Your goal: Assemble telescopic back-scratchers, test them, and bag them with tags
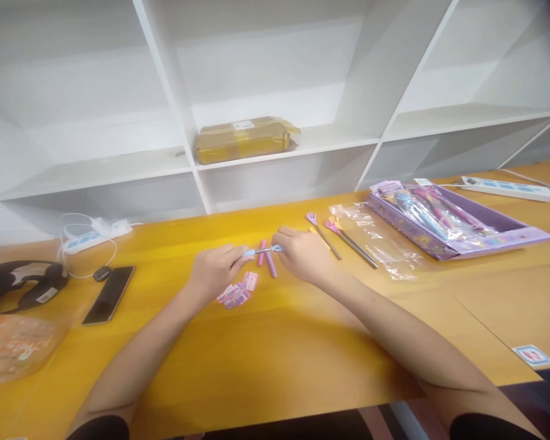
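Between my two hands a light blue stick with a metal middle [263, 250] is held level above the table. My left hand [216, 269] is closed round its left end, and my right hand [301, 252] is closed round the right end. Beneath the stick lie a pink tube [261, 253] and a purple tube [271, 265]. Small pink and purple cards [236, 294] are scattered near my left hand. To the right of my right hand rest a purple-headed metal stick [324, 235] and other metal sticks with pink and yellow hand-shaped heads [352, 241].
A purple open box [453, 244] with wrapped sticks stands at the right, beside clear plastic wrappers [380, 238]. Power strips [96, 237], a phone [109, 296], a black strap-like item [22, 284] and an orange bag [21, 348] lie left. Shelves behind hold a taped carton [245, 140].
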Demonstrator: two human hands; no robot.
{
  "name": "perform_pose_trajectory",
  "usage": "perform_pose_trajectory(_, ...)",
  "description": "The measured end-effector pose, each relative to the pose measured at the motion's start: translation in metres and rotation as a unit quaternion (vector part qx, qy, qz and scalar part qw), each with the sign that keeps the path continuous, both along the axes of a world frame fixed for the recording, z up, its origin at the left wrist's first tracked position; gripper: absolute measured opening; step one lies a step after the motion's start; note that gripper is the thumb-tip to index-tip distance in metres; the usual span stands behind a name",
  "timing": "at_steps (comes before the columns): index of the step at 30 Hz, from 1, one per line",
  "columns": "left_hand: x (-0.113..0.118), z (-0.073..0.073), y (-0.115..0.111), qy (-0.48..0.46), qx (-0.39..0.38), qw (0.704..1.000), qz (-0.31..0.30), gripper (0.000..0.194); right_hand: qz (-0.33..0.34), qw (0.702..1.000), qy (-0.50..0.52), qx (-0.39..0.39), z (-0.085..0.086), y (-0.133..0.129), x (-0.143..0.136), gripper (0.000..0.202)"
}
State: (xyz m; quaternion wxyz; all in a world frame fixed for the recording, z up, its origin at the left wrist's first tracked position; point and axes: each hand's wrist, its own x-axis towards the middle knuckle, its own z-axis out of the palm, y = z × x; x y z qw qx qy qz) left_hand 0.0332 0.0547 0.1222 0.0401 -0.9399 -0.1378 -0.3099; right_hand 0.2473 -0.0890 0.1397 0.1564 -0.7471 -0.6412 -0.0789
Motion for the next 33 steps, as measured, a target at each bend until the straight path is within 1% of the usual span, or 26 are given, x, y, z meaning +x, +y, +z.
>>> perform_pose_trajectory(3,-0.001,0.003,-0.002,0.009,0.006,1.000,0.001,0.043,0.010,1.000,-0.001,-0.021,0.005,-0.001,-0.002,0.020)
perform_pose_trajectory(12,-0.008,0.011,0.014,0.034,-0.002,0.999,0.015,0.046,-0.002,1.000,0.005,-0.024,0.001,0.002,0.002,0.017)
perform_pose_trajectory(19,-0.008,0.010,0.011,0.031,-0.020,0.999,0.011,0.040,0.008,0.999,0.011,-0.035,0.003,0.000,0.000,0.016)
perform_pose_trajectory(24,-0.008,0.011,0.009,0.037,-0.027,0.999,0.009,0.038,0.018,0.999,0.021,-0.029,-0.001,0.003,0.001,0.015)
perform_pose_trajectory(28,-0.008,0.011,0.007,0.041,-0.020,0.999,0.009,0.042,0.026,0.999,0.029,-0.010,-0.005,0.003,0.001,0.013)
perform_pose_trajectory(33,-0.008,0.012,0.006,0.033,-0.014,0.999,-0.008,0.041,0.026,0.998,0.048,0.017,-0.006,0.004,0.002,0.012)
